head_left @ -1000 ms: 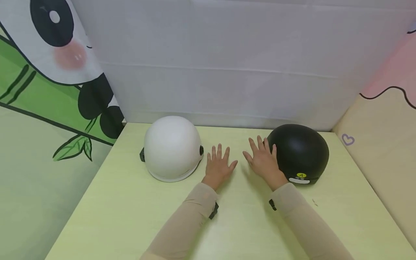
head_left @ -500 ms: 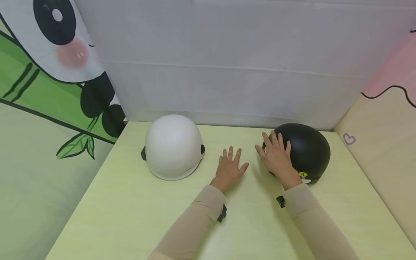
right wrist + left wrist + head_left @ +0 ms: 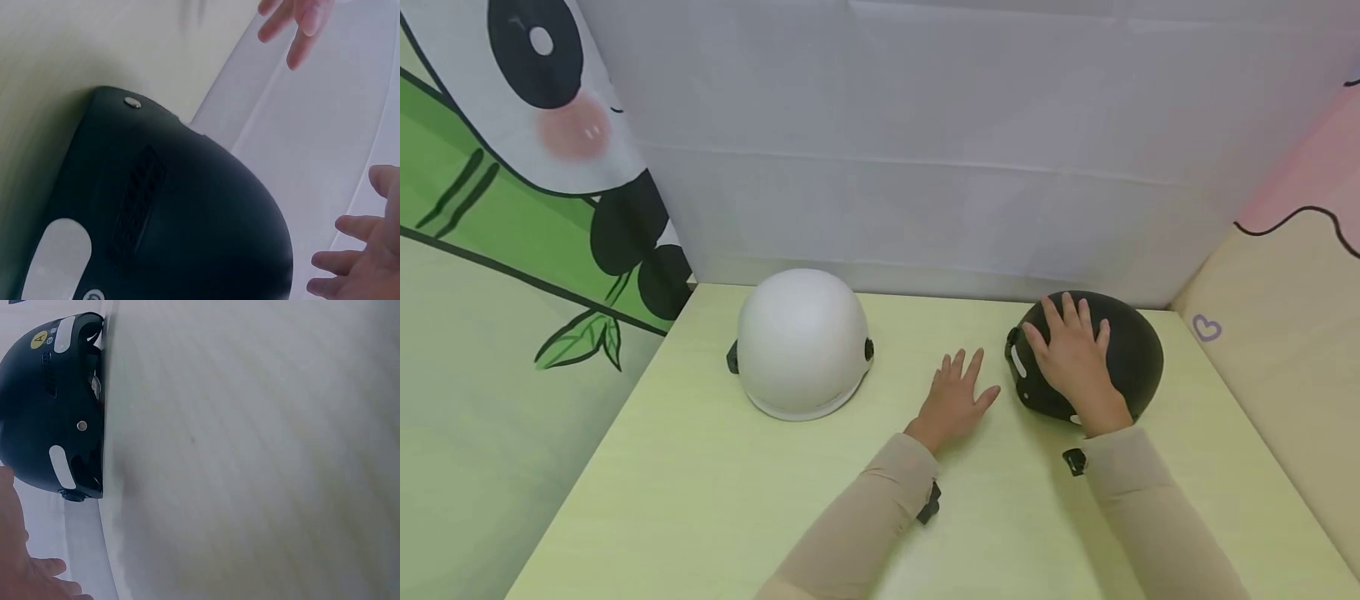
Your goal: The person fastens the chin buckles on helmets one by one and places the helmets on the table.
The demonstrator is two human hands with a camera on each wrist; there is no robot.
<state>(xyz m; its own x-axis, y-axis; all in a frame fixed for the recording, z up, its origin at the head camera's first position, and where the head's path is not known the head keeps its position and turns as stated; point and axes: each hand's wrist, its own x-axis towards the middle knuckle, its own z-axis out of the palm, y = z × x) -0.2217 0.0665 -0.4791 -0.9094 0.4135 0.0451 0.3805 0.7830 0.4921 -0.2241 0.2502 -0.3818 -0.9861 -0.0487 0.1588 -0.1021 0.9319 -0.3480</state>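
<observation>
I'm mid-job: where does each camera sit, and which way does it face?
Head: on the head, looking forward and down at the white helmet, black helmet and table; left hand, right hand and sleeves show.
Left wrist: on that wrist, facing across the table toward the black helmet; part of the left hand shows.
Right wrist: on that wrist, facing the black helmet closely; both hands' fingers show.
Both wrist views share the black helmet.

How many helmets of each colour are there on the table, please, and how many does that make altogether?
White helmet: 1
Black helmet: 1
Total: 2 helmets
</observation>
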